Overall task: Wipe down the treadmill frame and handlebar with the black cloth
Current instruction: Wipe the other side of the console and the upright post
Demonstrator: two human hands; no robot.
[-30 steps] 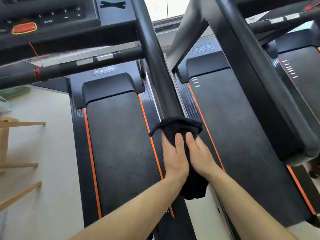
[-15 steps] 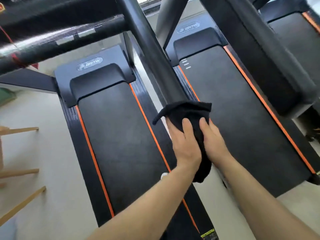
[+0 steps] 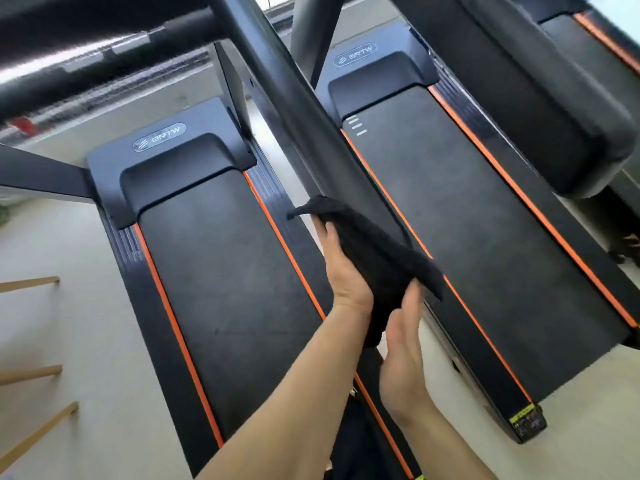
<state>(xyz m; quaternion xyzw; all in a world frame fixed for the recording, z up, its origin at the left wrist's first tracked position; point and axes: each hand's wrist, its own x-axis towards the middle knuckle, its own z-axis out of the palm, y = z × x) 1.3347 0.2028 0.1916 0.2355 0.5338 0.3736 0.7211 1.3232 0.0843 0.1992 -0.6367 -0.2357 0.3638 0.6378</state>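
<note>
The black cloth [image 3: 370, 251] is draped over the lower end of the treadmill's slanted black handlebar arm [image 3: 294, 98], which runs from the top centre down to the middle. My left hand [image 3: 341, 271] presses the cloth against the arm's left side. My right hand [image 3: 401, 344] sits lower, palm turned inward, with its fingertips touching the cloth's hanging lower edge; whether it grips the cloth is unclear. The treadmill's belt [image 3: 228, 289] with orange side stripes lies below on the left. A blurred crossbar [image 3: 104, 46] spans the upper left.
A second treadmill [image 3: 467, 237] stands parallel on the right, its thick padded arm [image 3: 554, 116] overhead at upper right. Pale wooden legs [image 3: 31, 372] stick in at the left edge over a light floor. A narrow floor gap separates the two decks.
The view tilted down and left. My right hand slid off the top of the cloth to its lower edge, and the cloth spread out along the arm. My left hand stayed on it.
</note>
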